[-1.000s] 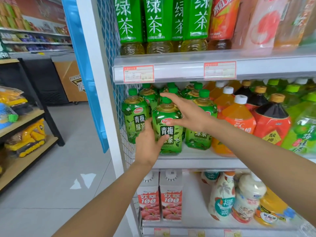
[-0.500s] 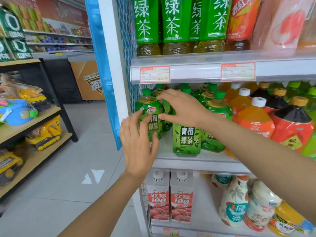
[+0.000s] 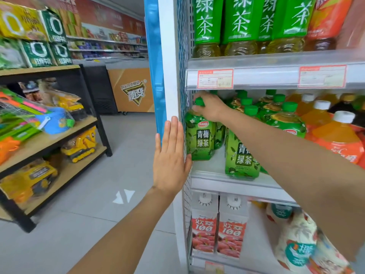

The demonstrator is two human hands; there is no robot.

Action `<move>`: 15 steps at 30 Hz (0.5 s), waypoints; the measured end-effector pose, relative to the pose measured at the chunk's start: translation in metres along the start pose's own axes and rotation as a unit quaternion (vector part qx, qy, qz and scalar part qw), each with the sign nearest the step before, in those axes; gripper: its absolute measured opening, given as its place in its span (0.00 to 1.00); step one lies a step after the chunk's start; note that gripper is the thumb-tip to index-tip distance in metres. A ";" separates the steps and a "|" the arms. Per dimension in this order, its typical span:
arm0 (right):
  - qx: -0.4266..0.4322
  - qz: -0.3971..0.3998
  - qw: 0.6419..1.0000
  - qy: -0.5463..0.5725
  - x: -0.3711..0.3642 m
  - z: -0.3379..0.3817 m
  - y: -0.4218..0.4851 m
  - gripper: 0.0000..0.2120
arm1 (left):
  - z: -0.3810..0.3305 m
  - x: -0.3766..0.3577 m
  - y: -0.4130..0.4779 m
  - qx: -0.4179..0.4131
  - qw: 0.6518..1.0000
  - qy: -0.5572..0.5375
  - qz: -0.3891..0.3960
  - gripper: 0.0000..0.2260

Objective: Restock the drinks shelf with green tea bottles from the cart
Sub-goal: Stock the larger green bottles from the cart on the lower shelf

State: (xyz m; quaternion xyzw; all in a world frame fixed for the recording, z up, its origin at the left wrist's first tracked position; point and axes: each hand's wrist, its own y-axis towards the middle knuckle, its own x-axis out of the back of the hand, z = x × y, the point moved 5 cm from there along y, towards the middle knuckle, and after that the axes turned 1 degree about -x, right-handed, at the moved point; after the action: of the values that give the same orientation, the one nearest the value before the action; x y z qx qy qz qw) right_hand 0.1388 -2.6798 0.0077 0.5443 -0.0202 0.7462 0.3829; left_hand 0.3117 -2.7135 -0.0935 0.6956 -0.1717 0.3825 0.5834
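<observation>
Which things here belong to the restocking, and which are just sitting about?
Job: square green plastic tea bottle, gripped at its neck by the right hand; flat left hand beside it; white metal shelf.
Just there: orange plastic juice bottles; red-and-white juice cartons; yellow toy diggers.

Two hands: left hand [image 3: 170, 155], right hand [image 3: 209, 107]. Four tall green tea bottles [image 3: 206, 22] on the top shelf [image 3: 266, 60]; at least six green-capped bottles [image 3: 243, 155] below. Three white-capped orange bottles [image 3: 339, 139] at right. Two price tags [image 3: 215, 79]. Two juice cartons [image 3: 203, 232] lowest.
</observation>
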 end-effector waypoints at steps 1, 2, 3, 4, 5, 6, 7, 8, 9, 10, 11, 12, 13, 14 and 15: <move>0.002 -0.003 1.000 -0.016 0.003 0.002 -0.002 0.17 | 0.001 0.000 -0.001 -0.001 1.000 -0.003 0.002 0.37; 0.007 -0.008 0.999 -0.038 0.006 0.004 -0.005 0.17 | 0.001 0.001 -0.001 -0.003 1.000 -0.003 0.004 0.37; 0.015 -0.012 0.998 -0.057 0.010 0.006 -0.009 0.17 | 0.002 0.001 -0.001 -0.006 1.000 -0.003 0.005 0.37; 0.021 -0.014 0.997 -0.069 0.013 0.006 -0.015 0.17 | 0.001 0.001 -0.001 -0.008 1.000 -0.004 0.006 0.37; 0.026 -0.013 0.997 -0.075 0.016 0.006 -0.020 0.17 | 0.000 0.002 0.000 -0.011 1.000 -0.005 0.002 0.37; 0.031 -0.010 0.996 -0.081 0.019 0.006 -0.025 0.17 | -0.003 0.003 0.000 -0.015 1.000 -0.010 -0.006 0.37; 0.037 -0.006 0.995 -0.088 0.022 0.006 -0.030 0.17 | -0.007 0.003 0.000 -0.025 0.999 -0.021 -0.019 0.37; 0.043 0.001 0.995 -0.095 0.024 0.007 -0.034 0.17 | -0.013 0.004 -0.001 -0.039 0.998 -0.036 -0.032 0.35; 0.049 0.007 0.994 -0.102 0.027 0.007 -0.038 0.17 | -0.019 0.003 -0.001 -0.052 0.996 -0.055 -0.041 0.34; 0.053 0.014 0.993 -0.109 0.029 0.007 -0.042 0.17 | -0.025 0.002 -0.001 -0.059 0.995 -0.074 -0.044 0.32; 0.055 0.019 0.991 -0.116 0.031 0.006 -0.044 0.17 | -0.030 0.001 0.000 -0.058 0.993 -0.089 -0.043 0.30; 0.057 0.024 0.990 -0.126 0.032 0.004 -0.045 0.17 | -0.033 -0.001 0.002 -0.052 0.993 -0.099 -0.041 0.29; 0.060 0.032 0.988 -0.135 0.034 0.003 -0.047 0.17 | -0.036 -0.003 0.003 -0.044 0.992 -0.107 -0.041 0.29; 0.068 0.040 0.986 -0.144 0.036 0.003 -0.049 0.17 | -0.038 -0.004 0.005 -0.038 0.992 -0.111 -0.043 0.29; 0.079 0.042 0.984 -0.154 0.038 0.004 -0.050 0.17 | -0.040 -0.006 0.006 -0.036 0.992 -0.113 -0.046 0.29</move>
State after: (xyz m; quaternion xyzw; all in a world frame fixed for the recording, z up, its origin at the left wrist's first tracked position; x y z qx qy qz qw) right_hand 0.1678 -2.6254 0.0215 0.6801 -0.0427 0.6682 0.2987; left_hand 0.2907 -2.6784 -0.0928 0.7201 -0.2183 0.2678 0.6017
